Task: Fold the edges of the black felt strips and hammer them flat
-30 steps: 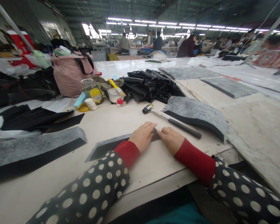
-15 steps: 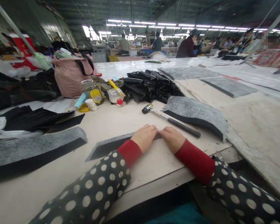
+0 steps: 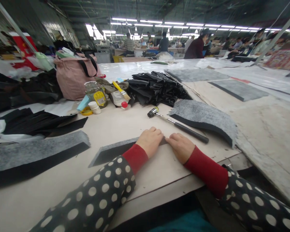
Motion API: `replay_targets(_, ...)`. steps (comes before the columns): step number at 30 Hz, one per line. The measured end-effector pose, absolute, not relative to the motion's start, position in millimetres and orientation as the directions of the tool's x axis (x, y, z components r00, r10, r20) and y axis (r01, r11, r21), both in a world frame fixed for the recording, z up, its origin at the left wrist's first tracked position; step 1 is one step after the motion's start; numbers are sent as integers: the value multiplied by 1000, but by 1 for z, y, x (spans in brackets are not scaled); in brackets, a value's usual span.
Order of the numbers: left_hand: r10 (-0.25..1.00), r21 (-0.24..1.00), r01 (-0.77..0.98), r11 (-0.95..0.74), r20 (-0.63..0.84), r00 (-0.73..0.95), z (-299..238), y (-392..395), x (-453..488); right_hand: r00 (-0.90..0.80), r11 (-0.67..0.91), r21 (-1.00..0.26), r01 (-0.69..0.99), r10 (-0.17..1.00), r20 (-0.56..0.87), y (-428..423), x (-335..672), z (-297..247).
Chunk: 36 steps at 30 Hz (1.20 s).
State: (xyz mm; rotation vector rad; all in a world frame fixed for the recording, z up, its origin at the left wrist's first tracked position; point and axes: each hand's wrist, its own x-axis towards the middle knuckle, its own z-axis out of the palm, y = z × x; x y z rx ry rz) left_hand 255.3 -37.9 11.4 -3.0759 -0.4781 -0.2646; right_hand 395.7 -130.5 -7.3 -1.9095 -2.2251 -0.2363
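Note:
A long grey felt strip (image 3: 111, 152) lies on the pale worktable (image 3: 125, 125) in front of me. My left hand (image 3: 150, 140) rests palm down on the strip's right end, fingers together and flat. My right hand (image 3: 181, 146) lies beside it, fingers curled down onto the same end, fingertips almost touching the left hand. Both arms wear red cuffs under black sleeves with white dots. Just beyond my right hand lies a small hammer (image 3: 176, 125) with a black handle, untouched.
A stack of grey felt pieces (image 3: 205, 119) sits right of the hammer, another stack (image 3: 36, 153) at the left. Behind are black folded material (image 3: 157, 87), a glue jar (image 3: 96, 93), a brush (image 3: 120, 90) and a pink bag (image 3: 72, 75). Other people work at far tables.
Both hands stay pressed on the strip's end; the right hand has shifted slightly and the view moved a little. Nothing else moved.

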Motion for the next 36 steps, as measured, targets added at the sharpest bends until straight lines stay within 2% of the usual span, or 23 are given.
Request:
replay_targets(7,336,-28,348,-937,198,921,12,-35,253,-156,147,54,988,963,219,-147,393,-2)
replay_targets(12,382,36,383,-923,197,903,12,-31,254,-105,102,23,994,965,240,-156,394,-3)
replay_targets(17,473,151,449,-881,220,853,6,-24,250,-113,133,-259,957,989,92,-139,417,13)
replay_targets(19,532,206,493,-845,232,814,2,-23,247,-20,20,-369,929,1000,4,-122,421,20)
replay_targets(22,582,259,525,-810,252,773,-3,-23,245,186,-266,-560,785,963,-196,-95,417,25)
replay_targets(24,590,269,529,-805,266,763,-5,-24,244,225,-393,-657,643,917,-328,-81,412,23)
replay_targets(26,589,270,527,-806,275,760,-5,-25,244,206,-414,-710,569,908,-365,-74,409,19)
replay_targets(28,584,267,522,-810,281,762,-5,-25,243,176,-364,-735,572,930,-323,-71,409,14)
replay_targets(33,564,262,503,-824,291,773,-5,-25,243,139,-149,-775,614,987,-79,-72,410,0)
replay_targets(36,570,260,511,-819,280,772,-3,-25,244,130,-68,-798,599,991,13,-72,407,-3)
